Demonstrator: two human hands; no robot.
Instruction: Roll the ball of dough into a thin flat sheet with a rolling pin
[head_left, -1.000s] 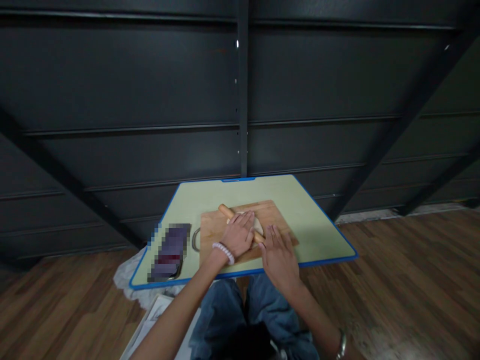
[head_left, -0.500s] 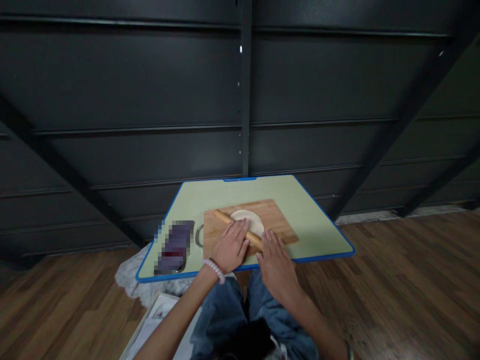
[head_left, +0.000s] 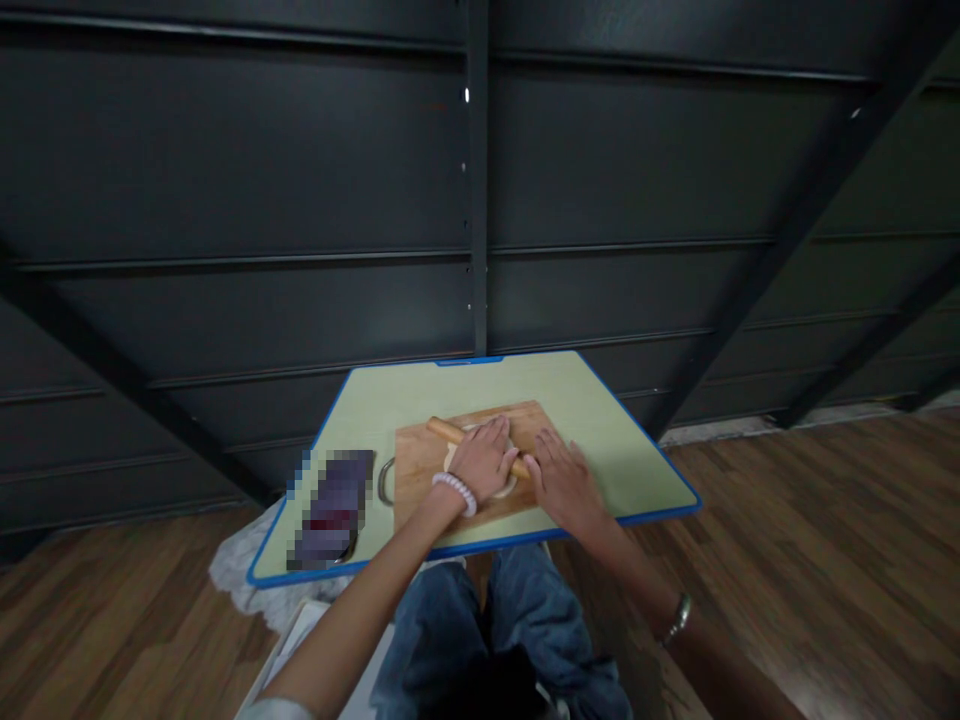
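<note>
Head view: left hand (head_left: 486, 458) and right hand (head_left: 564, 482) press flat, fingers open, clasping nothing. The rolling pin (head_left: 448, 431) runs beneath them, one end poking out at ten o'clock.

Bare forearms, no gloves. Left hand (head_left: 484, 460): white beaded bracelet (head_left: 454, 492) at the wrist. Right hand (head_left: 566, 485): silver metal bangle (head_left: 677, 618) at the wrist. Blue denim jeans (head_left: 450, 620). Edge of white sleeve (head_left: 274, 708) on left upper arm.
</note>
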